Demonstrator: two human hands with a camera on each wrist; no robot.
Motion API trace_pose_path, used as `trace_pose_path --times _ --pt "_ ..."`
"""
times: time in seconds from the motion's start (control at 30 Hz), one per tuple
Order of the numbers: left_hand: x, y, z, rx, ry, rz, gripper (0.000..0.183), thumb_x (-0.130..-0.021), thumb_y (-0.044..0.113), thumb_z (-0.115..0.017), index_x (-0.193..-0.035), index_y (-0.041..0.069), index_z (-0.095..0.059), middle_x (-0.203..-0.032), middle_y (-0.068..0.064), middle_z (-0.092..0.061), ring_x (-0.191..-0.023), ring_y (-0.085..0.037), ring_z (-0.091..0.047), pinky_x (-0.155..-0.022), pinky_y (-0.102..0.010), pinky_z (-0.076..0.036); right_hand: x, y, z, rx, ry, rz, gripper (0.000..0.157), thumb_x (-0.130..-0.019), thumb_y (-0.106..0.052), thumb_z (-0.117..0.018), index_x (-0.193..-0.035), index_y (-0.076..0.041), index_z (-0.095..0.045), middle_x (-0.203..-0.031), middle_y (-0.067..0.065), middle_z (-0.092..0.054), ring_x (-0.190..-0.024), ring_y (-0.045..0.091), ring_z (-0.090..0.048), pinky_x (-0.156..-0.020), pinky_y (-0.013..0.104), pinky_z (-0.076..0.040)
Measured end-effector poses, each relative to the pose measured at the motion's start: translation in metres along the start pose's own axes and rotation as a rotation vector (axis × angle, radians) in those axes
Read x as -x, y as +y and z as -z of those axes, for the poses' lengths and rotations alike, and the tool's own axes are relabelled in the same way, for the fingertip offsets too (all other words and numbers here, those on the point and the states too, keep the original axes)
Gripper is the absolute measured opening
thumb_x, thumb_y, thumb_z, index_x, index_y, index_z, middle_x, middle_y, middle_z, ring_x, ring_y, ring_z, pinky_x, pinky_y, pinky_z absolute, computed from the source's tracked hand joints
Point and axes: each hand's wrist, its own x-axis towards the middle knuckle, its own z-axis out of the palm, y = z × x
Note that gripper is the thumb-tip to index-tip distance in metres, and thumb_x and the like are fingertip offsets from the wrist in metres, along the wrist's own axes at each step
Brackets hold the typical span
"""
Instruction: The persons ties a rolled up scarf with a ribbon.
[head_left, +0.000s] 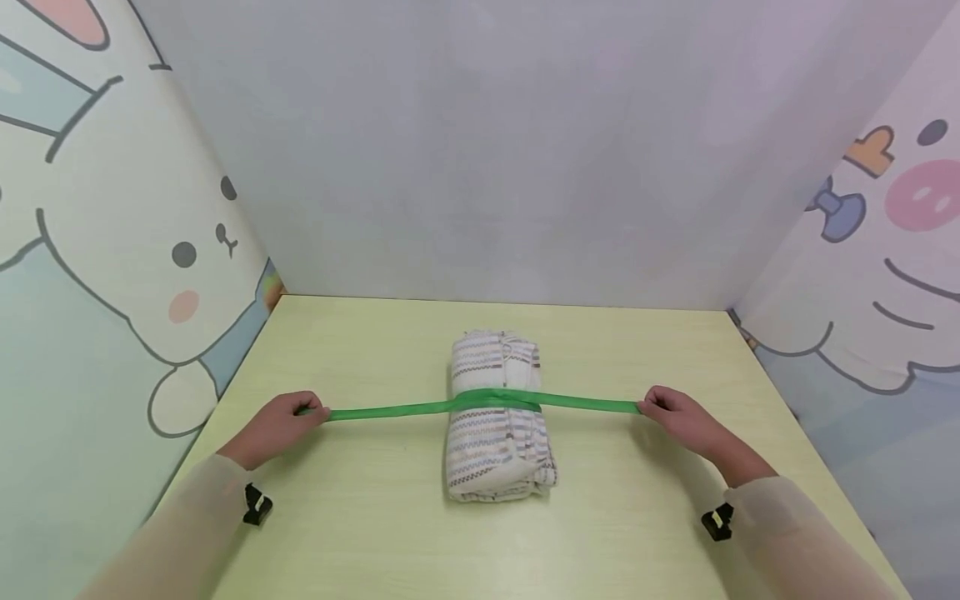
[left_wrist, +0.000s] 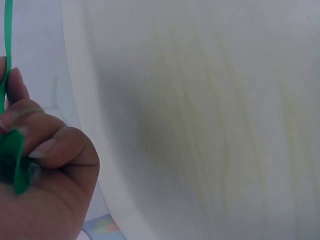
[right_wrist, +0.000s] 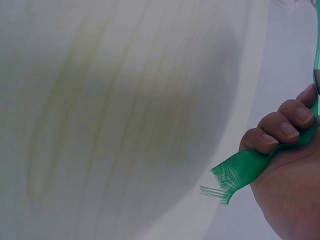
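Note:
A rolled, striped cloth (head_left: 480, 450) lies lengthwise at the middle of the table. Around its waist runs a green ribbon (head_left: 405, 410), crossed on top and stretched nearly straight out to both sides. My left hand (head_left: 281, 425) grips one end, fingers curled over it; in the left wrist view a bit of the ribbon (left_wrist: 18, 160) pokes out of the fist. The other end is held by my right hand (head_left: 686, 425). Below those curled fingers hangs the ribbon's frayed tip (right_wrist: 240, 172), seen in the right wrist view.
The pale wooden table (head_left: 360, 533) ends at a plain grey wall (head_left: 480, 150) behind. Side panels with a cartoon rabbit (head_left: 150, 217) and a cartoon pig (head_left: 885, 250) flank it. Small black devices (head_left: 257, 505) sit at both wrists.

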Motion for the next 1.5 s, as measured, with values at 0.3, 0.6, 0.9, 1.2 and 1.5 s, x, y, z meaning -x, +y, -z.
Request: trace_pose_path --times 0.3,0.6,0.9,1.2,1.5 --pt "0.005 -0.009 0.009 0.063 -0.024 0.010 0.025 -0.106 0.030 -0.061 -0.100 0.006 -0.067 -0.076 -0.004 -0.050 -0.066 -0.017 -0.045 -0.059 -0.030 -0.039 0.005 0.005 0.005 0.022 0.014 -0.026 0.027 -0.107 -0.027 -0.059 -0.092 -0.006 -0.054 -0.077 0.002 -0.042 -0.069 0.019 -0.040 -0.061 0.030 -0.034" --pt "0.007 -0.018 0.010 0.057 -0.015 0.033 0.024 -0.104 0.028 -0.065 -0.097 0.006 -0.069 -0.072 -0.002 -0.051 -0.064 -0.015 -0.044 -0.059 -0.028 -0.039 0.008 0.012 0.008 0.041 0.015 -0.051 0.027 -0.107 -0.027 -0.058 -0.095 -0.003 -0.057 -0.078 0.003 -0.044 -0.071 0.019 -0.042 -0.062 0.031 -0.035" --pt "0.007 -0.012 0.005 -0.066 0.030 0.052 0.024 -0.104 0.029 -0.064 -0.090 0.010 -0.068 -0.076 -0.002 -0.052 -0.070 -0.018 -0.045 -0.064 -0.030 -0.035 0.009 0.008 0.010 0.150 0.021 -0.067 0.019 -0.107 -0.022 -0.057 -0.098 -0.005 -0.059 -0.080 0.004 -0.048 -0.072 0.021 -0.045 -0.063 0.034 -0.038" --pt "0.008 -0.018 0.003 -0.224 0.004 0.050 0.028 -0.101 0.022 -0.065 -0.076 0.013 -0.056 -0.072 0.000 -0.050 -0.068 -0.019 -0.046 -0.064 -0.033 -0.036 0.002 0.005 0.003 0.283 0.060 -0.121 0.014 -0.102 -0.016 -0.062 -0.095 -0.005 -0.060 -0.087 0.007 -0.056 -0.077 0.023 -0.049 -0.066 0.036 -0.040" --pt "0.003 -0.007 -0.003 -0.265 -0.024 0.071 0.030 -0.102 0.027 -0.064 -0.078 0.013 -0.054 -0.074 -0.001 -0.049 -0.070 -0.019 -0.046 -0.065 -0.034 -0.036 -0.007 0.004 -0.011 0.367 0.000 -0.152 0.011 -0.101 -0.017 -0.063 -0.097 -0.007 -0.062 -0.090 0.007 -0.060 -0.079 0.024 -0.051 -0.070 0.040 -0.043"
